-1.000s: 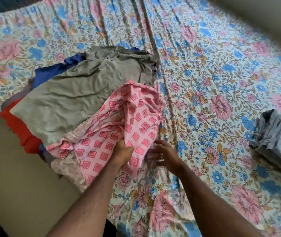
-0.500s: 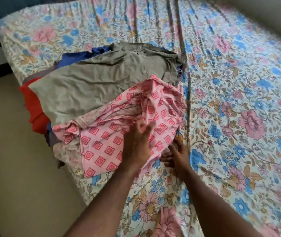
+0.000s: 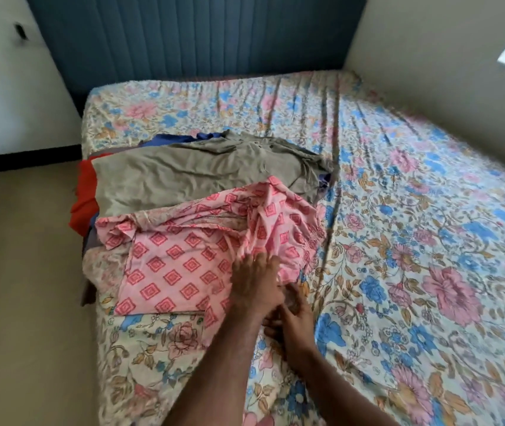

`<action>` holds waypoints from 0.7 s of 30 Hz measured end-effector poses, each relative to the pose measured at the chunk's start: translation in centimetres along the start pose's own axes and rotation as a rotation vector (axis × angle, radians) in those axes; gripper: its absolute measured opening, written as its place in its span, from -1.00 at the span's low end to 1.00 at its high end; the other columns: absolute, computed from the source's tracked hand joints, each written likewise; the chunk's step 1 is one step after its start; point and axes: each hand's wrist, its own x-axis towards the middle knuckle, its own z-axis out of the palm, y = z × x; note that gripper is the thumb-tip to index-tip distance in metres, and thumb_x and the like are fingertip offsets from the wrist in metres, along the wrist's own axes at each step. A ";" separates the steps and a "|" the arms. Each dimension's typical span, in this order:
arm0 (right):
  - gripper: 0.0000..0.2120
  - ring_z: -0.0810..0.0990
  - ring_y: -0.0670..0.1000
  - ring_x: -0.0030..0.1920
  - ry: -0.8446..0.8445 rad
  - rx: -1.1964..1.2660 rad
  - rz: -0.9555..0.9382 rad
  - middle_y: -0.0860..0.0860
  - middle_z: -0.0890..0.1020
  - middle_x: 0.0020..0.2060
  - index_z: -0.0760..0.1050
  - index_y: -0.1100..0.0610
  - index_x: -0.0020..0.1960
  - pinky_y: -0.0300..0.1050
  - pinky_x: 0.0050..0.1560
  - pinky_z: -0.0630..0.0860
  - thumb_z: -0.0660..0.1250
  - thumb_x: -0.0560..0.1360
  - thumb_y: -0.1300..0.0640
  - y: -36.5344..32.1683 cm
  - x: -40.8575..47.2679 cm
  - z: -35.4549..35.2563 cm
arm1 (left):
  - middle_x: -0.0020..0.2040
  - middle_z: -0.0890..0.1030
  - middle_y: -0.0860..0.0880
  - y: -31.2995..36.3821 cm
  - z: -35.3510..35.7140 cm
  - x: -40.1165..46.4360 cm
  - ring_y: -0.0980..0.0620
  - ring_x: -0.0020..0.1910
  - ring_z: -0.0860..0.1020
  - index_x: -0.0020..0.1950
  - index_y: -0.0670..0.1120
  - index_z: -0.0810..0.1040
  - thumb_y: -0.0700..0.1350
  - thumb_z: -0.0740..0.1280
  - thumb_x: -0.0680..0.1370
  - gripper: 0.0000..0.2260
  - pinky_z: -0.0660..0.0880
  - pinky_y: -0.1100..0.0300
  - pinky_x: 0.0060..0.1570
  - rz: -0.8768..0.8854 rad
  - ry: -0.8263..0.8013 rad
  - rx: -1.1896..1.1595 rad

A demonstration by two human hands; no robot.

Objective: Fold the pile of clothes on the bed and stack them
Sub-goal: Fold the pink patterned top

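A pile of clothes lies on the left side of the bed (image 3: 398, 210). On top of the pile at the front is a pink garment with red diamond print (image 3: 180, 265), crumpled on its right side. Behind it lies an olive-grey garment (image 3: 189, 176), with blue cloth (image 3: 177, 138) and red cloth (image 3: 83, 195) showing underneath. My left hand (image 3: 255, 281) rests on the pink garment's right part with its fingers spread over the fabric. My right hand (image 3: 291, 318) sits just below it at the garment's near corner. Its curled fingers are partly hidden under my left wrist.
The bed has a floral sheet, and its wide right half holds no clothes in this view. A blue padded headboard (image 3: 199, 35) stands at the far end. Beige floor (image 3: 23, 287) runs along the bed's left edge, where the pile overhangs. A wall (image 3: 444, 56) borders the right.
The view has tilted up, bringing in the headboard and losing the grey stack at right. My left hand moved from the garment's near edge up onto it. My right hand stayed at the near corner.
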 end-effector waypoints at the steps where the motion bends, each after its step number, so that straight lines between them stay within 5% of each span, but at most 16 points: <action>1: -0.62 0.56 -0.02 -0.48 -0.047 0.014 -0.009 0.12 0.61 -0.40 0.41 -0.13 0.36 -0.20 -0.50 0.47 0.28 0.66 0.26 -0.3 -0.3 -0.3 | 0.35 0.54 -0.08 1.0 -0.1 -0.1 -0.11 0.32 0.48 0.42 0.03 0.42 0.01 0.39 0.54 -0.55 0.35 -0.01 0.35 -0.051 0.049 -0.007; 6: -0.62 0.65 0.10 -0.36 -0.183 0.169 -0.011 0.21 0.63 -0.31 0.38 -0.11 0.42 -0.14 -0.41 0.54 0.29 0.62 -0.01 -1.0 -1.5 -1.4 | -0.05 0.66 0.00 3.7 -1.7 -1.4 0.10 -0.23 0.57 0.21 -0.03 0.61 -0.20 0.34 0.60 -0.80 0.45 0.36 -0.36 -0.366 0.181 -0.926; 9: -0.27 0.67 0.17 -0.21 -0.201 0.188 0.000 0.20 0.66 -0.07 0.38 -0.07 0.48 0.03 -0.23 0.65 0.45 0.41 -0.35 -2.3 -2.7 -1.6 | 0.08 0.66 -0.10 4.0 -2.0 -3.3 0.00 -0.06 0.64 0.27 -0.11 0.57 -0.34 0.32 0.58 -0.71 0.59 0.28 -0.26 -0.414 0.149 -1.233; 11: -0.08 0.65 0.24 0.20 -0.228 0.195 -0.019 0.19 0.61 0.28 0.39 -0.05 0.50 0.32 0.16 0.60 0.48 0.28 -0.48 -3.1 -3.4 -1.8 | 0.16 0.66 -0.11 4.1 -1.9 -5.0 0.00 0.00 0.66 0.26 -0.04 0.57 -0.40 0.31 0.55 -0.63 0.59 0.25 -0.23 -0.394 0.138 -1.209; 13: -0.01 0.45 0.17 0.45 -0.257 0.104 -0.084 0.05 0.40 0.52 0.26 -0.18 0.56 0.44 0.38 0.40 0.51 0.25 -0.47 -4.0 -4.2 -1.8 | 0.06 0.72 -0.07 3.9 -2.0 -6.4 0.05 -0.10 0.68 0.16 0.00 0.61 -0.36 0.29 0.58 -0.68 0.60 0.22 -0.25 -0.418 0.142 -1.257; 15: 0.05 0.43 0.11 0.47 -0.282 -0.094 -0.155 -0.02 0.33 0.56 0.12 -0.23 0.59 0.39 0.40 0.40 0.57 0.25 -0.39 -4.9 -5.2 -1.6 | -0.03 0.74 -0.06 4.2 -2.7 -7.2 0.01 -0.12 0.70 0.15 -0.07 0.65 -0.16 0.23 0.67 -0.80 0.64 0.16 -0.12 -0.438 0.104 -1.331; 17: -0.21 0.64 0.10 0.25 -0.246 -0.209 -0.250 0.05 0.56 0.37 0.24 -0.09 0.53 0.32 0.21 0.59 0.55 0.43 -0.16 -6.3 -5.6 -1.6 | 0.01 0.72 -0.14 4.9 -3.8 -7.3 -0.13 -0.01 0.69 0.09 -0.08 0.69 0.09 0.17 0.69 -0.64 0.62 -0.03 0.12 -0.433 0.095 -1.311; 19: -0.75 0.75 0.07 -0.09 -0.213 -0.321 -0.384 0.06 0.72 0.00 0.50 0.05 0.26 0.22 -0.07 0.70 0.38 0.60 0.17 -9.1 -5.0 -2.0 | -0.15 0.69 -0.10 5.7 -5.6 -7.0 -0.09 -0.18 0.68 -0.07 0.00 0.62 0.27 0.19 0.63 -0.60 0.65 -0.01 -0.06 -0.429 0.203 -1.053; 21: -0.87 0.75 0.06 -0.22 -0.299 -0.514 -0.497 0.06 0.72 -0.16 0.56 0.02 0.04 0.10 -0.16 0.71 0.31 0.63 0.23 -13.6 -4.0 -2.8 | -0.17 0.62 -0.01 6.1 -7.7 -6.8 0.02 -0.29 0.66 -0.02 0.03 0.54 0.35 0.27 0.51 -0.61 0.61 0.14 -0.28 -0.350 0.351 -0.780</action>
